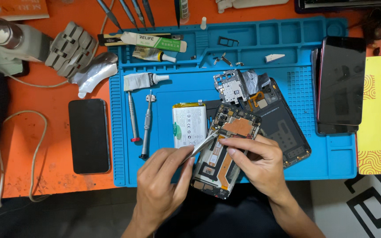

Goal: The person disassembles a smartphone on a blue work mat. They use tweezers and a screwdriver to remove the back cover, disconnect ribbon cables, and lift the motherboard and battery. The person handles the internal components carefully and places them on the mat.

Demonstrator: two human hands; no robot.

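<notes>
At the near edge of the blue mat lies an opened phone, its circuit board bared. The left hand pinches tweezers, the tips touching the board. The right hand steadies the phone, fingers curled against its frame. Just beside it lies a white battery, then two screwdrivers and a dark phone.

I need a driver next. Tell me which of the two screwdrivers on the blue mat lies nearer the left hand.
The all-metal screwdriver, right of the red-tipped screwdriver: its lower end lies just above the left hand, which holds tweezers.
</notes>
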